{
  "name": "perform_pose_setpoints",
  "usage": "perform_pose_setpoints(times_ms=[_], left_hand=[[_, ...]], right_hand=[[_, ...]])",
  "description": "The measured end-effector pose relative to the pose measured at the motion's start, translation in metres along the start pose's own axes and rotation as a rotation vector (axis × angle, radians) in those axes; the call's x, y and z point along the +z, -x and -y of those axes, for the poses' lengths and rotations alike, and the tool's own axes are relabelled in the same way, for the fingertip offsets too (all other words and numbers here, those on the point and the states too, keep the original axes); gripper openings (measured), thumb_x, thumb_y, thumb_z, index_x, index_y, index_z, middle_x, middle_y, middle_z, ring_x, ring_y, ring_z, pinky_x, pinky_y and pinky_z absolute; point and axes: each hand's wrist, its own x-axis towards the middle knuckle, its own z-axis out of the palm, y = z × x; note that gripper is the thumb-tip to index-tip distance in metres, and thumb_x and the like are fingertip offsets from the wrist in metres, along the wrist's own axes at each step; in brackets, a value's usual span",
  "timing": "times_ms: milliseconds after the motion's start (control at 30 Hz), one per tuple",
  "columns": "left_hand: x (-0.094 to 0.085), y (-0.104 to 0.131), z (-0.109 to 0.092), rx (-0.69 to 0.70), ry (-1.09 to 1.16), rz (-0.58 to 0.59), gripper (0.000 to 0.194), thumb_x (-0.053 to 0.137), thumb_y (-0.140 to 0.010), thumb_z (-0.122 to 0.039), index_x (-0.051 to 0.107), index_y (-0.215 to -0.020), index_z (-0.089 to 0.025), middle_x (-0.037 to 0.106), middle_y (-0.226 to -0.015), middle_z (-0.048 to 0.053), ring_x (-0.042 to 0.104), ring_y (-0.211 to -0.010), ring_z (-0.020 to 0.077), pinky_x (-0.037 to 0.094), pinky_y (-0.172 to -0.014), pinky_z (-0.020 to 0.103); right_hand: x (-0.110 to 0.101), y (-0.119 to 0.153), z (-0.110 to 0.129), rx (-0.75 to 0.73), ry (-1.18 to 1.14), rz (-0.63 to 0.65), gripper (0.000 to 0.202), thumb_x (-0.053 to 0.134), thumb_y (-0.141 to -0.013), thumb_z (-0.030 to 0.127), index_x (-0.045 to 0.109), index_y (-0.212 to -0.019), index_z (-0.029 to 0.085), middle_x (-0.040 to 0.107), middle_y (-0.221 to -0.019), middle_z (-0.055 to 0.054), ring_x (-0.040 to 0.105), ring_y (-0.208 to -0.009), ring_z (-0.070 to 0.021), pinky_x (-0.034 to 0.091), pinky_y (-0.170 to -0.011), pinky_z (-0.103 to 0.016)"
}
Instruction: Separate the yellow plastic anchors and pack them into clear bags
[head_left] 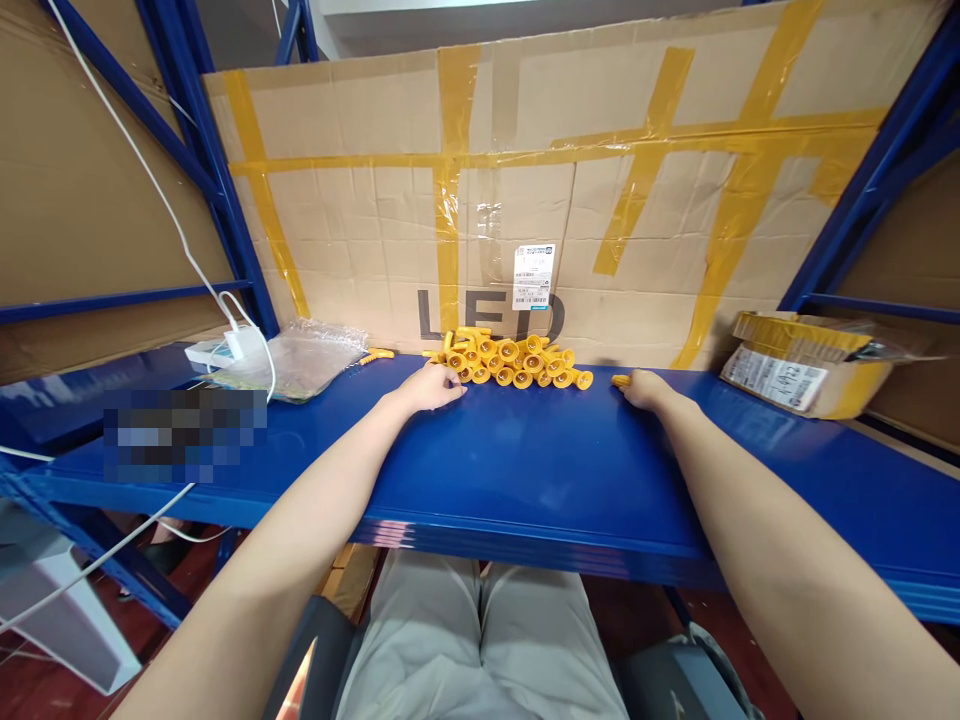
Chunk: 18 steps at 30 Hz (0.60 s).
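A heap of yellow trumpet-shaped plastic pieces (523,379) lies at the back of the blue shelf (525,460), their round open ends mostly facing me. My left hand (431,388) rests at the heap's left end, fingers curled against the nearest pieces; whether it grips one is hidden. To the right of the heap, apart from it, my right hand (643,390) is closed on a yellow piece (620,381) whose end sticks out to the left of the fingers. Another yellow piece (377,355) lies alone left of my left hand.
A tall taped cardboard sheet (360,240) stands behind the shelf. At the right is an open cardboard box (810,365). Clear plastic bags (307,355), a white charger (241,342) with its cable, and a blurred-out dark object (184,430) lie at the left.
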Motion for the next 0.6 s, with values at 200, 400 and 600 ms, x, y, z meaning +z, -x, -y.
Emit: perform_pose_setpoints(times_ms=[200, 400, 600], left_hand=[[-0.026, 0.010, -0.004, -0.336, -0.291, -0.100, 0.036, 0.051, -0.079, -0.043, 0.067, -0.097, -0.016, 0.068, -0.105, 0.016, 0.063, -0.098, 0.0322, 0.049, -0.080, 0.038], [-0.053, 0.023, 0.003, -0.532, -0.344, 0.017, 0.038, 0.053, -0.079, -0.042, 0.066, -0.104, -0.017, 0.067, -0.111, 0.015, 0.062, -0.103, 0.0302, 0.049, -0.083, 0.035], [-0.059, 0.050, 0.031, -0.599, -0.429, -0.011, 0.052, 0.047, -0.081, -0.047, 0.059, -0.121, -0.016, 0.061, -0.123, 0.016, 0.058, -0.111, 0.0321, 0.048, -0.088, 0.039]], right_hand=[[-0.002, 0.008, -0.006, -0.095, -0.029, 0.001, 0.029, 0.057, -0.081, 0.034, 0.067, -0.098, 0.013, 0.069, -0.097, -0.015, 0.065, -0.095, -0.0269, 0.049, -0.080, -0.033], [-0.002, 0.008, -0.005, -0.139, -0.052, -0.012, 0.034, 0.056, -0.081, 0.035, 0.065, -0.105, 0.013, 0.069, -0.098, -0.014, 0.066, -0.092, -0.0247, 0.050, -0.077, -0.032], [-0.001, 0.011, -0.004, -0.148, -0.083, -0.035, 0.033, 0.056, -0.080, 0.034, 0.065, -0.103, 0.012, 0.069, -0.098, -0.015, 0.065, -0.094, -0.0255, 0.049, -0.080, -0.033]])
